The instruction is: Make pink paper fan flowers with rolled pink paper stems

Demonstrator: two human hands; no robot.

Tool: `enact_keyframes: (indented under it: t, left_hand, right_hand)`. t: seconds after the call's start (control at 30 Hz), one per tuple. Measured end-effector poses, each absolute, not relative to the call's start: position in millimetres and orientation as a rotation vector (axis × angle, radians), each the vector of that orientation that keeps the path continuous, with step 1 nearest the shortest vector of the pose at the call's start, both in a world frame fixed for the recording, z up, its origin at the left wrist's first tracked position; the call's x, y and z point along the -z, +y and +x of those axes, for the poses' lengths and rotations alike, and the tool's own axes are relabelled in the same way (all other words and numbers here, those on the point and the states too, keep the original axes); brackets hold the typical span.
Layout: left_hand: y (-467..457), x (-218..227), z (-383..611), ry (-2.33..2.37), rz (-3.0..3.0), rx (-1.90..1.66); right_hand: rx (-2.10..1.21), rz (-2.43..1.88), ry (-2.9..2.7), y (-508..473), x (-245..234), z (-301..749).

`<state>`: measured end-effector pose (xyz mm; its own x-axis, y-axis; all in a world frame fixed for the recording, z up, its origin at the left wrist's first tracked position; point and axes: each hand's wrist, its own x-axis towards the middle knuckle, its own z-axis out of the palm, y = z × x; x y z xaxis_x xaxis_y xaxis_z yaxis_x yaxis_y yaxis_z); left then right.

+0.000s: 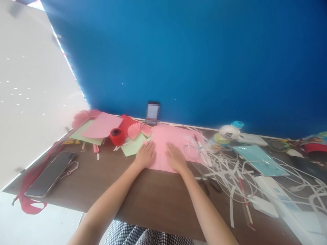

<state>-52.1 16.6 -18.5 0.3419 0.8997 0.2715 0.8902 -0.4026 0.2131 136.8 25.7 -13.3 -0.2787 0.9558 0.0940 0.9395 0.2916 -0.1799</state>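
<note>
1. Pink paper sheet (161,146) lies spread flat in the middle of the desk (148,200), near the blue wall (178,61).
2. Left hand (146,154) and right hand (175,157) rest palm down on it, fingers stretched out; the grip of each is released, grasping nothing.
3. Progress, as far as it can be judged: the sheet is laid out, with faint upright lines between the hands; no pleats or cuts can be made out in it. A small pleated pink fan (139,130) and a larger pleated fan (81,119) lie to the left, seemingly finished pieces.
4. Around the small fan are a red roll (117,136) and green paper (131,147). A phone (152,114) leans upright behind.
5. In the way: a blurred pen-like item (201,146) lies over the sheet's right part, and tangled white strips (224,165) crowd that edge.
6. Farther right are a blue-capped bottle (228,132), a pale blue packet (260,160) and a white power strip (276,197).
</note>
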Motion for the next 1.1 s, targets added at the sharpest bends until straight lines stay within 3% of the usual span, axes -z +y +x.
enact_keyframes:
  t: [1.1]
  left_hand:
    - [8, 15, -46, 1.811, 2.49, -0.588]
  right_hand:
    - [-0.145, -1.751, -2.322, 17, 1, 136]
